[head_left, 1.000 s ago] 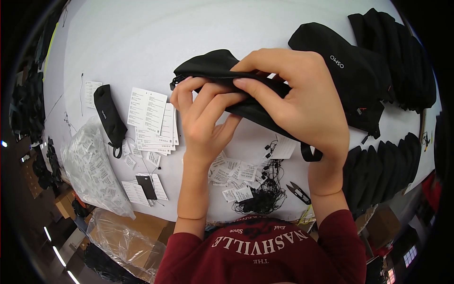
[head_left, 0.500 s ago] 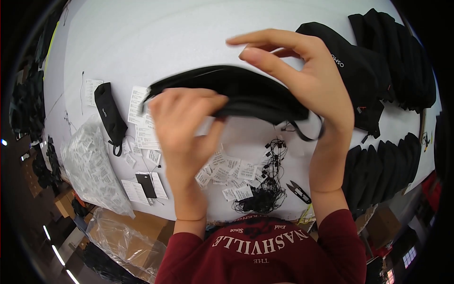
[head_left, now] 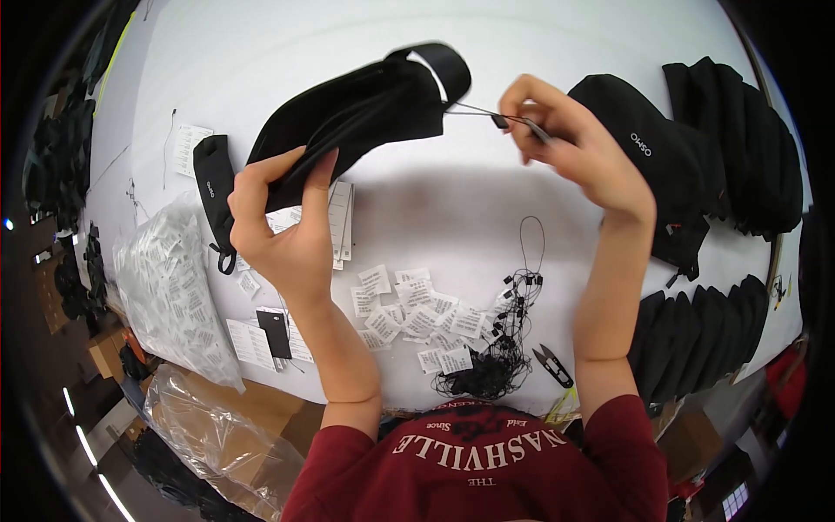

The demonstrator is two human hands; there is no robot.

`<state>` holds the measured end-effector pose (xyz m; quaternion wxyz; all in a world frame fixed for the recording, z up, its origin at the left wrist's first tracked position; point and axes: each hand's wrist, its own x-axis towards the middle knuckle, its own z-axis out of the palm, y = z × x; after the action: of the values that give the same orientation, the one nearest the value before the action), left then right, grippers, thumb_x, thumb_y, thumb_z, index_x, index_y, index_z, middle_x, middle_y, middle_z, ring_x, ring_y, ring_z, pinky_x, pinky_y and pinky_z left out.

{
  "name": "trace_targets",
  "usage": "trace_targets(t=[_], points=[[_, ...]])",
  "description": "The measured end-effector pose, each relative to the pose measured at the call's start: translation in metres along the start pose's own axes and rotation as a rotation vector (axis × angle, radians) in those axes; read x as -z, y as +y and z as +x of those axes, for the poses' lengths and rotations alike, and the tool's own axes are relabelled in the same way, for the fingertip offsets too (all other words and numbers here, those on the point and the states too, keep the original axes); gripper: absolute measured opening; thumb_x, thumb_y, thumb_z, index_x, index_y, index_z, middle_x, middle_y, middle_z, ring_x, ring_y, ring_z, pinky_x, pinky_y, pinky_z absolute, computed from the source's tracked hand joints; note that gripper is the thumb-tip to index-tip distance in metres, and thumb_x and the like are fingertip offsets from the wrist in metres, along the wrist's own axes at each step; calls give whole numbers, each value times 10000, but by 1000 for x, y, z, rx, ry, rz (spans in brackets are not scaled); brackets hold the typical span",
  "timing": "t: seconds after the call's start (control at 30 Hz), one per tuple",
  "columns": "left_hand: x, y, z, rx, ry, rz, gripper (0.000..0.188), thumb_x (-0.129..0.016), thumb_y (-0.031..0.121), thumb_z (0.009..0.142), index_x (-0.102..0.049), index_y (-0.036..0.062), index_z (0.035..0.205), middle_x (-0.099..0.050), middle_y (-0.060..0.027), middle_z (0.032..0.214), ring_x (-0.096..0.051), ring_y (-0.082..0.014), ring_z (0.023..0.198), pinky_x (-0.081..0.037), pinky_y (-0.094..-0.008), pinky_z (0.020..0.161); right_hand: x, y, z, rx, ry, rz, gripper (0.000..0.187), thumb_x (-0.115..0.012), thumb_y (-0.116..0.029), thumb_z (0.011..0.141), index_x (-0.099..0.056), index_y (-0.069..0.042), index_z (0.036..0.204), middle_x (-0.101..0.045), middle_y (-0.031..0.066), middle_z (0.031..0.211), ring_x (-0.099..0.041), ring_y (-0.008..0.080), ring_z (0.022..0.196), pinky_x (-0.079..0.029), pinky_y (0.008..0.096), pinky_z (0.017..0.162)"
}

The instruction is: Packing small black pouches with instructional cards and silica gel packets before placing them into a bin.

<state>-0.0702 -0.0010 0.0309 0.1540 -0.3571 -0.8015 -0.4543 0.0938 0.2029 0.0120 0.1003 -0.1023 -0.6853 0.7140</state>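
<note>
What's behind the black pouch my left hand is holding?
White printed sheets show just past its lower edge, partly hidden by your left hand, and white tabletop shows around it. Anything directly behind the black pouch is covered, so I can't tell.

Through my remote link I count one left hand and one right hand; one held pouch at eleven o'clock; one small pouch at ten; one label-filled bag at nine; one black card at eight; over ten loose labels at six, overlapping.
</note>
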Motion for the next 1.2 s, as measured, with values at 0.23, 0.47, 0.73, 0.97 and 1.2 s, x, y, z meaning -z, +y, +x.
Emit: trace_targets(t=[0.23,0.47,0.73,0.97,1.2], points=[[20,-11,8,35,64,58,193,-799,61,662,-688,73,820,-640,0,743,-543,-139,708,-397,-260,725,19,-30,-35,29,207,-134,239,-615,-50,831,-553,-35,1061,-550,29,782,-524,97,760,-421,230,712],[13,13,2,-187,-165,101,207,-808,46,587,-685,69,752,-610,8,679,-521,-148,674,-344,-277,712,22,-17,-15,442,550,913,265,-537,-244,928,-604,-8,1029,-616,87,896,-529,163,764,-422,269,639],[-3,32,-7,-312,-545,1,203,-783,103,607,-648,68,754,-541,-4,634,-483,-181,668,-327,-313,711,-8,16,14,102,517,1283,275,-502,-289,920,-575,-24,908,-343,3,562,-301,101,520,-297,232,484],[-1,30,-5,-324,-639,-41,213,-778,92,595,-644,57,756,-563,1,652,-491,-177,688,-318,-314,721,-4,14,17,167,508,982,266,-553,-268,911,-614,-20,839,-308,-42,455,-256,69,425,-228,214,430],[-13,24,-11,-293,-678,12,184,-748,110,651,-617,53,767,-605,-42,1045,-527,-243,942,-341,-358,879,-27,-42,-12,151,537,-665,202,-725,-248,773,-702,-52,726,-471,8,471,-365,74,389,-225,240,392]])
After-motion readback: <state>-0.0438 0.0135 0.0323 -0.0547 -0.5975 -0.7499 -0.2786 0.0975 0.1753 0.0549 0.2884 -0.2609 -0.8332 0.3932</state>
